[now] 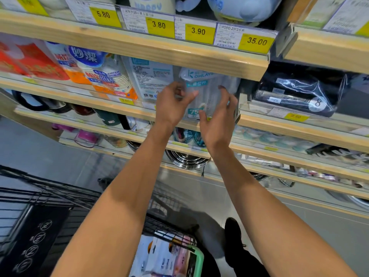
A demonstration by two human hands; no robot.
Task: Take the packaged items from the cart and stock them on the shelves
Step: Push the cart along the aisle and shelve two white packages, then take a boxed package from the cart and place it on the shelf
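Note:
A clear pack of plastic cups (207, 90) with teal lettering stands on the wooden shelf (111, 104), under the shelf above. My left hand (172, 104) touches its left edge with curled fingers. My right hand (219, 116) is at its right side, fingers spread around the pack. Both hands are against the pack; I cannot tell how firm the hold is. A similar pack (151, 76) stands just to its left. The black wire cart (169, 212) is below, with packaged items (159, 256) lying in it.
Paper-cup packs (107, 76) and red bags (30, 60) fill the shelf to the left. Dark bagged goods (299, 92) lie on the right. Price tags (159, 25) line the upper shelf edge. Steel bowls (185, 160) sit on lower shelves. A black shoe (232, 228) stands on the floor.

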